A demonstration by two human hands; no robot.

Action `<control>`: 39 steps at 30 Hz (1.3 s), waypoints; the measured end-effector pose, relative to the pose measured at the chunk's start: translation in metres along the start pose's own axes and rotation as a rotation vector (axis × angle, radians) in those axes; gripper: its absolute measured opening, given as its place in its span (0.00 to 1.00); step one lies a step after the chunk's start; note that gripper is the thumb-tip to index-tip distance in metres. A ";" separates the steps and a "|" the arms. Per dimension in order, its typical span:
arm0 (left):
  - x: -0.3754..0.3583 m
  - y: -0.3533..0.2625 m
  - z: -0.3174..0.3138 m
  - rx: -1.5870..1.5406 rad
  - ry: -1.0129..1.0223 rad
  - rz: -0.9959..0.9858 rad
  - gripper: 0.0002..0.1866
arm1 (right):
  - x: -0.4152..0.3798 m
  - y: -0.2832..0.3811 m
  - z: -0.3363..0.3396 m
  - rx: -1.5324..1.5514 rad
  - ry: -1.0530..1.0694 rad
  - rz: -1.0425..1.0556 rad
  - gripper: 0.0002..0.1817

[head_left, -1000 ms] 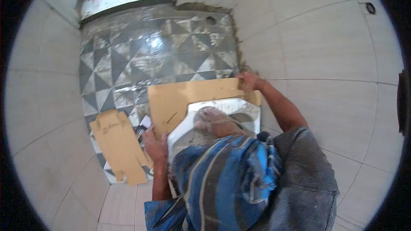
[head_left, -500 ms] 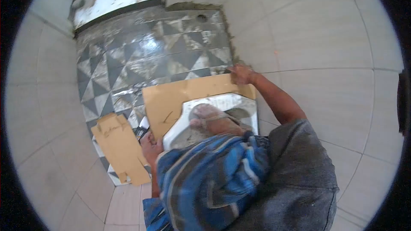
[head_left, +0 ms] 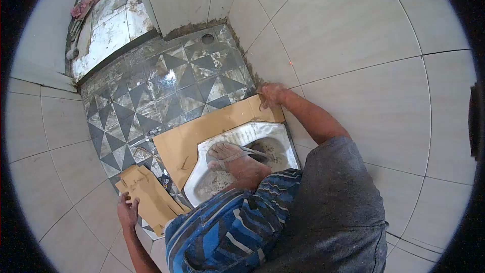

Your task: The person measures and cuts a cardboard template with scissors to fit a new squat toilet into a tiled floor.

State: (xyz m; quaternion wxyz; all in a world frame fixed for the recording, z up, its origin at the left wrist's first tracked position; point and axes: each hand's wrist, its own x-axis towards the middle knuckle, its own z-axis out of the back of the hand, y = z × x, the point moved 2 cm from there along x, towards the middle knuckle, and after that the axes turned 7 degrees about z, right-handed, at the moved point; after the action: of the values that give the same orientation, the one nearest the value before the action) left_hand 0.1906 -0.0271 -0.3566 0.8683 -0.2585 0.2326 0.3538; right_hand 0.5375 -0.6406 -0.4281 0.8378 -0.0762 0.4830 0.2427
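Note:
My right hand (head_left: 272, 94) is at the far right corner of a large cardboard sheet (head_left: 174, 144), close to the wall. Its fingers are curled, and whatever they may hold is hidden. The sheet lies around a white squat toilet pan (head_left: 204, 147), where a foot in a sandal (head_left: 235, 159) rests. My left hand (head_left: 128, 210) is at the left edge of a smaller cardboard piece (head_left: 149, 197), thumb and fingers apart. A small dark packet (head_left: 165, 182) lies between the two cardboard pieces.
Wet, smeared patterned tiles (head_left: 151, 88) cover the floor, with a round drain hole (head_left: 207, 39) near the far wall. A dark raised edge (head_left: 118, 53) borders a dirty white tiled area with rags (head_left: 83, 7). Beige tiled walls (head_left: 353, 30) stand close on both sides.
My left hand has moved left and down, from beside the large sheet to the smaller piece's outer edge. My right hand stays near the wall corner. The view has shifted.

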 end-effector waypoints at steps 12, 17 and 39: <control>0.016 -0.127 -0.155 -0.650 0.129 -0.075 0.34 | -0.005 -0.008 -0.021 -0.010 -0.112 0.010 0.45; 0.002 -0.124 -0.184 -0.639 -0.200 -0.133 0.37 | -0.005 -0.010 -0.020 -0.006 -0.168 0.023 0.45; -0.020 -0.148 -0.166 -0.226 -0.324 0.006 0.37 | -0.007 -0.004 -0.016 0.001 -0.180 0.104 0.44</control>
State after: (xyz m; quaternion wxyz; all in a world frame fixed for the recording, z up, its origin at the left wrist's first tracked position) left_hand 0.2499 -0.2297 -0.4289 0.8588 -0.2932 0.0491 0.4172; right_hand 0.5240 -0.6523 -0.4306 0.8641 -0.0288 0.4094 0.2913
